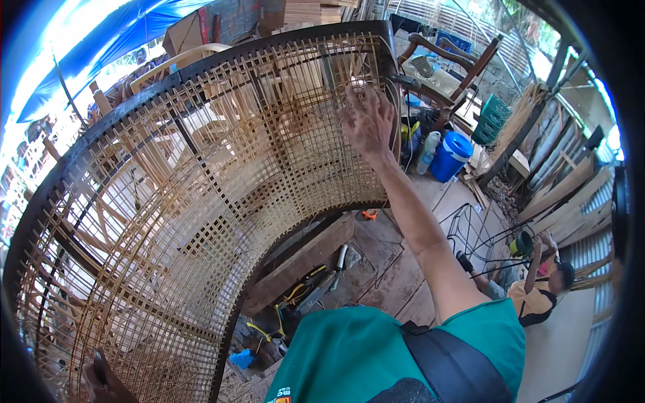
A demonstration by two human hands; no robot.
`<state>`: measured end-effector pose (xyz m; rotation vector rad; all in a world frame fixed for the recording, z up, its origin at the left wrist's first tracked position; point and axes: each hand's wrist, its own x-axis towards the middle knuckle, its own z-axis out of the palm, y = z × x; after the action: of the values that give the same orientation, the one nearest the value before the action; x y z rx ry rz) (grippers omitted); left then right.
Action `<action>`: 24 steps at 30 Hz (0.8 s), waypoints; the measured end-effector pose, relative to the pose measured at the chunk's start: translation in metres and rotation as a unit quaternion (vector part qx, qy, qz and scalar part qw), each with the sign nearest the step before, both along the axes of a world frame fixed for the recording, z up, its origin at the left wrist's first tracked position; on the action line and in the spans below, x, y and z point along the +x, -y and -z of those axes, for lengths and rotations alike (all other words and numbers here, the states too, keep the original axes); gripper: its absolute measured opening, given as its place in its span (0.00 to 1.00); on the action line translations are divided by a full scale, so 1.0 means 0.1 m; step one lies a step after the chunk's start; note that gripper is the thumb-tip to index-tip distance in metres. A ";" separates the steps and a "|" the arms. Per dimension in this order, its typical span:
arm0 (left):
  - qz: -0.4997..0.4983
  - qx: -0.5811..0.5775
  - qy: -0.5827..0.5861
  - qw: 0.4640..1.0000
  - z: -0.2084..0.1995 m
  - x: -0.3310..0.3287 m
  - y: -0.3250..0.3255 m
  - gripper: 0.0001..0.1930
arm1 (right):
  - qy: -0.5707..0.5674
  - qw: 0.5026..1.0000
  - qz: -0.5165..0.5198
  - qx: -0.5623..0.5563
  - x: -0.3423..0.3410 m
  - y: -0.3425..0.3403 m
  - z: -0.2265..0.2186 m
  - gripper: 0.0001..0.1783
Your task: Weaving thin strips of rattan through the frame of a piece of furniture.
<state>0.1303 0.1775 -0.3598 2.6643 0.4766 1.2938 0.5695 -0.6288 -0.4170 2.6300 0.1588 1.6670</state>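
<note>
A large curved panel of open cane weaving (pixel 222 174), strung in a dark wooden frame (pixel 282 39), stretches before me from the lower left to the upper right. My right hand (pixel 368 121) is at the panel's upper right end, fingers spread over the strands near the frame, with nothing seen in it. At the lower left, my left hand (pixel 104 384) is partly cut off by the picture's rim. Its fingers close around a small dark object (pixel 100 366), whose kind I cannot make out, next to the loosely spaced strands there.
Below the panel, pliers and other hand tools (pixel 306 285) lie by a wooden plank (pixel 302 265). Behind the right end stand a wooden chair frame (pixel 463 74), a blue water jug (pixel 452 156) and a plastic bottle (pixel 428 151). Another person (pixel 543 289) sits at right by a wire frame (pixel 480 235).
</note>
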 end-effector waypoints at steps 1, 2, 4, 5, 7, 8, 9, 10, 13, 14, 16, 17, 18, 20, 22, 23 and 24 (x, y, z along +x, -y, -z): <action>0.002 0.000 -0.001 1.000 0.00 0.00 0.00 0.21 | 0.007 1.000 0.010 -0.010 -0.03 0.09 -0.01 0.43; 0.003 0.001 -0.001 1.000 -0.01 0.00 0.00 0.21 | 0.005 1.000 0.011 -0.009 -0.02 0.12 0.00 0.43; 0.011 0.001 0.000 1.000 -0.01 0.09 0.04 0.20 | 0.006 1.000 0.017 0.002 0.00 0.21 -0.04 0.45; 0.015 0.002 0.001 1.000 -0.01 0.14 0.07 0.20 | 0.006 1.000 0.021 0.006 0.02 0.21 -0.03 0.46; 0.019 0.002 0.005 1.000 -0.02 0.17 0.11 0.20 | 0.007 1.000 0.026 0.005 0.05 0.22 -0.03 0.47; 0.021 0.002 0.007 1.000 -0.02 0.18 0.12 0.20 | 0.006 1.000 0.029 0.003 0.07 0.24 -0.04 0.48; 0.022 0.002 0.007 1.000 -0.03 0.20 0.14 0.20 | 0.005 1.000 0.010 0.000 0.08 0.25 -0.04 0.48; 0.024 0.003 0.007 1.000 -0.03 0.21 0.15 0.20 | 0.004 1.000 0.010 0.000 0.09 0.26 -0.04 0.48; 0.028 0.004 0.008 1.000 -0.04 0.24 0.17 0.20 | 0.004 1.000 0.022 -0.006 0.13 0.26 -0.03 0.48; 0.029 0.004 0.008 1.000 -0.04 0.26 0.17 0.20 | 0.000 1.000 0.021 -0.002 0.14 0.28 -0.05 0.48; 0.033 0.005 0.008 0.999 -0.05 0.27 0.19 0.20 | -0.004 1.000 0.022 0.001 0.15 0.30 -0.03 0.48; 0.035 0.005 0.008 0.999 -0.05 0.28 0.21 0.20 | 0.002 1.000 0.020 0.003 0.15 0.30 -0.01 0.48; 0.037 0.005 0.008 0.999 -0.06 0.29 0.22 0.20 | 0.008 1.000 0.017 0.005 0.15 0.29 0.00 0.48; 0.039 0.006 0.008 0.999 -0.07 0.29 0.23 0.20 | 0.013 1.000 0.020 0.002 0.15 0.27 0.00 0.47; 0.035 0.007 0.006 0.999 -0.07 0.24 0.24 0.19 | 0.015 1.000 0.017 -0.001 0.13 0.18 -0.04 0.45; 0.031 0.007 0.005 0.999 -0.07 0.19 0.23 0.19 | 0.012 1.000 0.017 0.006 0.11 0.12 -0.07 0.46; 0.025 0.007 0.003 1.000 -0.07 0.13 0.22 0.19 | 0.008 1.000 0.017 0.013 0.09 0.03 -0.11 0.46</action>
<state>0.1428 0.1552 -0.3530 2.6655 0.3985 1.2943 0.5788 -0.6323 -0.4061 2.6213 0.0918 1.6922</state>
